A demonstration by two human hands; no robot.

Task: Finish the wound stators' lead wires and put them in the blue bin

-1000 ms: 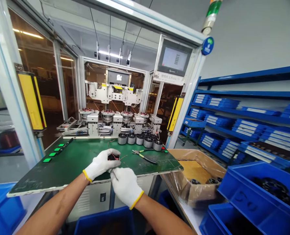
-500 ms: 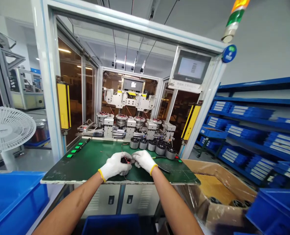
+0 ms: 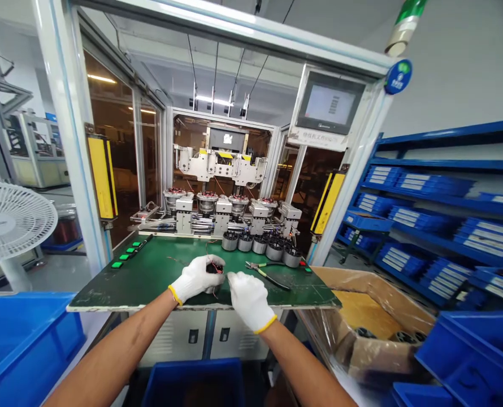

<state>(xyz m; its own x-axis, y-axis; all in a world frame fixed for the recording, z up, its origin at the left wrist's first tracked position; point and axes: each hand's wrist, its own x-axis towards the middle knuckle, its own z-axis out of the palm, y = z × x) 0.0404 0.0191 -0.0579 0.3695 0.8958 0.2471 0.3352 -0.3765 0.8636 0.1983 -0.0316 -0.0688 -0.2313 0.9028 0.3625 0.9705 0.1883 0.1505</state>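
Note:
My left hand (image 3: pixel 193 278), in a white glove with a yellow cuff, is wrapped round a motor stator (image 3: pixel 215 269) near the front edge of the green worktop (image 3: pixel 137 282). The stator has a grey outside, a black inside and thin reddish wires sticking out. Just right of it, my gloved right hand (image 3: pixel 250 301) has its fingers pressed together; whether a wire is between them cannot be made out. Behind that hand lie diagonal cutting pliers (image 3: pixel 269 276) with dark and yellow-green handles. Several more grey stators (image 3: pixel 259 245) stand in a row at the back right.
A winding machine (image 3: pixel 224 209) stands behind the worktop, between yellow light-curtain posts (image 3: pixel 102 178). Green buttons (image 3: pixel 124 258) sit at the left edge. A cardboard box (image 3: pixel 374 305) is at right, blue bins (image 3: pixel 26 339) at left and below, a white fan (image 3: pixel 14 223) at far left.
My right hand has moved back from the stator, slightly toward me, and the pliers now show fully. My left hand still holds the stator. The view has shifted a little.

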